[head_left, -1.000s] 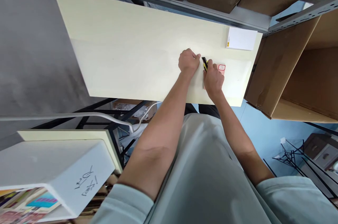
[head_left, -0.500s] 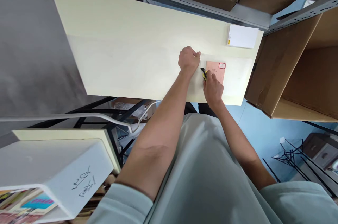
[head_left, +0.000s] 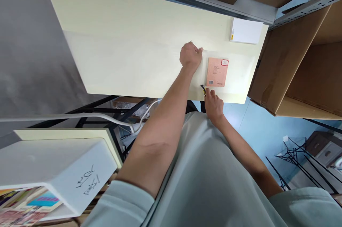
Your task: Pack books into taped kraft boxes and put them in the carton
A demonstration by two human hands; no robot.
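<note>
My left hand rests as a closed fist on the pale table, fingers pinched at the upper left corner of a thin, nearly see-through wrapping around a pink booklet. The booklet lies flat with a barcode at its near corner and a red-edged label at its far corner. My right hand is closed round a black and yellow utility knife, at the table's near edge just left of the booklet.
A white box lies at the table's far right corner. Open cardboard boxes stand on metal shelving to the right and above. A white box with handwriting sits at the lower left, above colourful booklets.
My right hand has drawn the knife back along the booklet's left side, from its far end to the table's near edge. The booklet now lies uncovered. My left hand stays put.
</note>
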